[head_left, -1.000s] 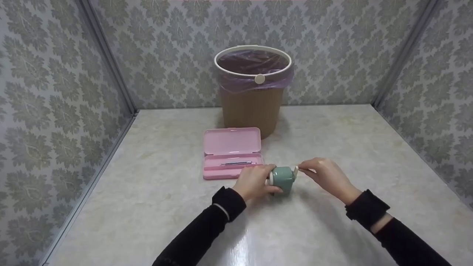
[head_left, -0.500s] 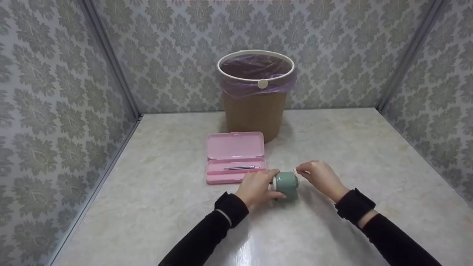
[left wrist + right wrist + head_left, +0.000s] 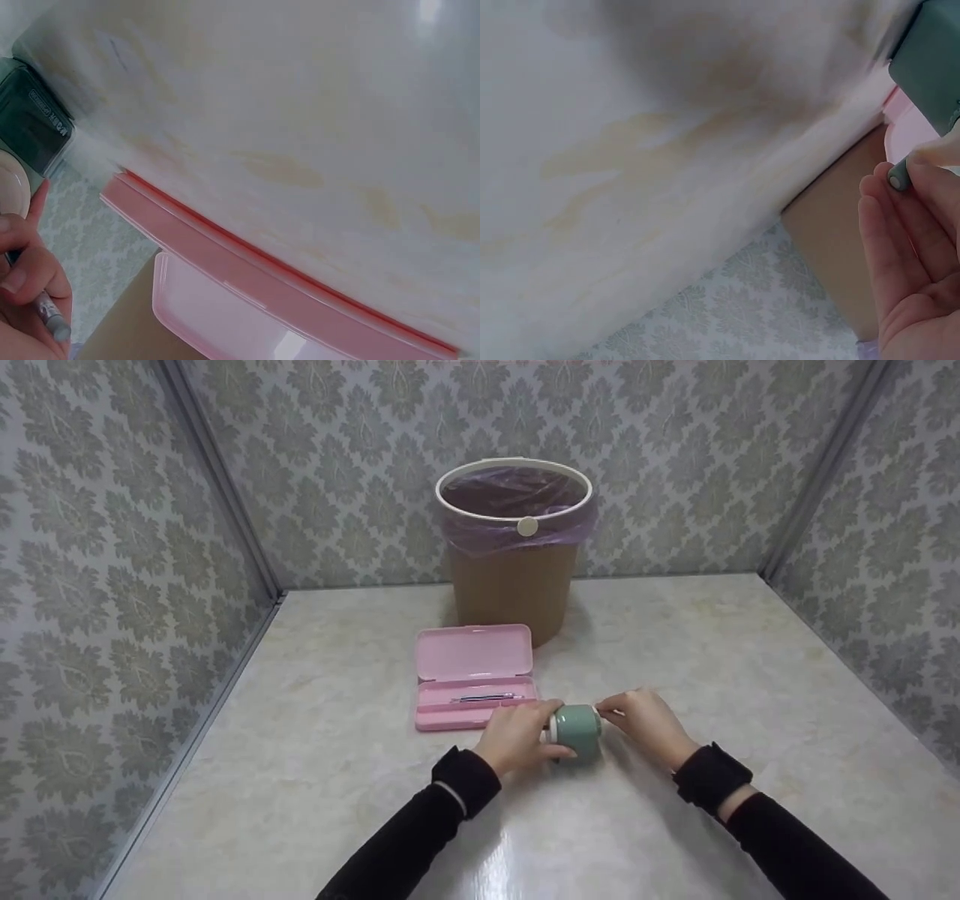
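A green hand-crank pencil sharpener (image 3: 577, 726) with a pale front ring stands on the table, in front and to the right of the pink pencil case. Around its left side my left hand (image 3: 517, 735) holds it, thumb low on the body. In the left wrist view, curled fingers of that hand also grip a slim pencil (image 3: 51, 315) with a grey end, in line with the sharpener's pale round front (image 3: 13, 187). My right hand (image 3: 649, 724) pinches the small green knob (image 3: 899, 178) of the crank between thumb and fingertips, at the sharpener's right end.
The pink pencil case (image 3: 474, 654) lies open behind the left hand, a thin silvery pen (image 3: 486, 698) inside it. Behind stands a tall brown bin (image 3: 510, 585) with a purple liner. Patterned walls (image 3: 360, 472) enclose the table's back and sides.
The crank knob has turned around the sharpener's right end, with my right hand moving slightly left and closer to the body. My left hand keeps its hold; the whole head view shifted a little.
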`<state>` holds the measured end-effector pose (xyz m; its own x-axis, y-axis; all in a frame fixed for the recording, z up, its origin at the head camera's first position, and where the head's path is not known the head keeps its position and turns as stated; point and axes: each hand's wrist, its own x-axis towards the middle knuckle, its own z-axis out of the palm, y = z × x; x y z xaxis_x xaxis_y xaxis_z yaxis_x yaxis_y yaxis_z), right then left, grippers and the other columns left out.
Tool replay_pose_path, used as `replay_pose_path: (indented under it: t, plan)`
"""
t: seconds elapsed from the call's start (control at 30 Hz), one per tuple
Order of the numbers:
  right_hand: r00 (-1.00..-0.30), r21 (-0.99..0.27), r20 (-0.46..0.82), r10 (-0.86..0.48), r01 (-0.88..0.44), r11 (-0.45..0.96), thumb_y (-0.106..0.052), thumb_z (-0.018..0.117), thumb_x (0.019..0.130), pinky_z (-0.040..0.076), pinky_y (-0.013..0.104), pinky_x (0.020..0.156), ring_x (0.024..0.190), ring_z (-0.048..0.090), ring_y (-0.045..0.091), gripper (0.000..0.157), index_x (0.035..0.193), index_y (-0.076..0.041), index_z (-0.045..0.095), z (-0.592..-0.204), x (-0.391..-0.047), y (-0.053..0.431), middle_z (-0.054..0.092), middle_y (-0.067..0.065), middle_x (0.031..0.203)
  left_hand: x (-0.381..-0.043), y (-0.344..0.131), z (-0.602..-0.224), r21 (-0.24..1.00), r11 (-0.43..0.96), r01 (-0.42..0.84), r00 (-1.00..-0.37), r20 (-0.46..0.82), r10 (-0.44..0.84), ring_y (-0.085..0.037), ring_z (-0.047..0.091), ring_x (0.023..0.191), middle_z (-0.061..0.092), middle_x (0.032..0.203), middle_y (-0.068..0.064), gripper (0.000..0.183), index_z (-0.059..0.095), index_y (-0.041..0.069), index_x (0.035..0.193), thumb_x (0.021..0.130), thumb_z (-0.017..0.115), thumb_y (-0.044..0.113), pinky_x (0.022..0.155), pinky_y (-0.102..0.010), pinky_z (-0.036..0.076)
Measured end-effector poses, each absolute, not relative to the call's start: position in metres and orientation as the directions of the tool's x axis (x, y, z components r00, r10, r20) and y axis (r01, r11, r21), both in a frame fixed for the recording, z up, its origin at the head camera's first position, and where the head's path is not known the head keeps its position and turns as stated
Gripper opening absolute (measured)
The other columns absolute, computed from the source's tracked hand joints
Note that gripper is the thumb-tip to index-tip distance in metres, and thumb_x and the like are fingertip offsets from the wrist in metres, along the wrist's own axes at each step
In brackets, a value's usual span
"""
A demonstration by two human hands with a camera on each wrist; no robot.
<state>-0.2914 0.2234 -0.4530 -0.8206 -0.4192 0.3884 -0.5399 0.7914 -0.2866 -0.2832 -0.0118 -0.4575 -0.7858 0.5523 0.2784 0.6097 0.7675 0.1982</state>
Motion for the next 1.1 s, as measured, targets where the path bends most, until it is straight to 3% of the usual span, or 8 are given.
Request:
replay_pose_path:
  t: [0.2, 0.43, 0.73, 1.1]
  plan:
    - [-0.841, -0.32, 0.332, -0.427, -0.526, 0.788, 0.001, 0.073, 0.089, 0.062, 0.04, 0.076, 0.084, 0.078, 0.024, 0.014, 0.096, -0.007, 0.083, -0.457, -0.287, 0.226, 0.081, 0.01, 0.092, -0.283, -0.011, -0.457, 0.203, 0.77, 0.605, -0.791, 0.259, 0.553, -0.011, 0.07, 0.087, 0.076, 0.105, 0.005, 0.066, 0.064, 0.02, 0.13, 0.08, 0.079, 0.061, 0.069, -0.029, 0.053]
    - [-0.85, -0.366, 0.284, -0.444, -0.524, 0.769, 0.004, 0.07, 0.089, 0.058, 0.031, 0.07, 0.074, 0.072, 0.014, 0.018, 0.078, -0.009, 0.078, -0.465, -0.278, 0.23, 0.078, 0.002, 0.08, -0.283, -0.011, -0.456, 0.192, 0.762, 0.619, -0.779, 0.277, 0.563, -0.01, 0.069, 0.084, 0.076, 0.1, 0.006, 0.061, 0.065, 0.02, 0.123, 0.079, 0.08, 0.06, 0.067, -0.029, 0.051]
    - [-0.841, -0.393, 0.259, -0.476, -0.541, 0.743, 0.0, 0.07, 0.091, 0.062, 0.042, 0.082, 0.091, 0.078, 0.026, 0.017, 0.099, -0.008, 0.082, -0.468, -0.265, 0.232, 0.081, 0.009, 0.096, -0.282, -0.012, -0.456, 0.197, 0.767, 0.61, -0.786, 0.273, 0.555, -0.01, 0.069, 0.086, 0.077, 0.102, 0.006, 0.062, 0.066, 0.019, 0.125, 0.079, 0.08, 0.06, 0.069, -0.028, 0.053]
    - [-0.788, -0.347, 0.314, -0.529, -0.614, 0.709, -0.001, 0.078, 0.085, 0.063, 0.037, 0.079, 0.087, 0.078, 0.021, 0.012, 0.094, -0.008, 0.082, -0.469, -0.256, 0.234, 0.081, 0.003, 0.091, -0.284, -0.013, -0.454, 0.201, 0.77, 0.605, -0.792, 0.249, 0.558, -0.011, 0.069, 0.086, 0.076, 0.102, 0.006, 0.06, 0.066, 0.019, 0.123, 0.081, 0.079, 0.059, 0.072, -0.029, 0.054]
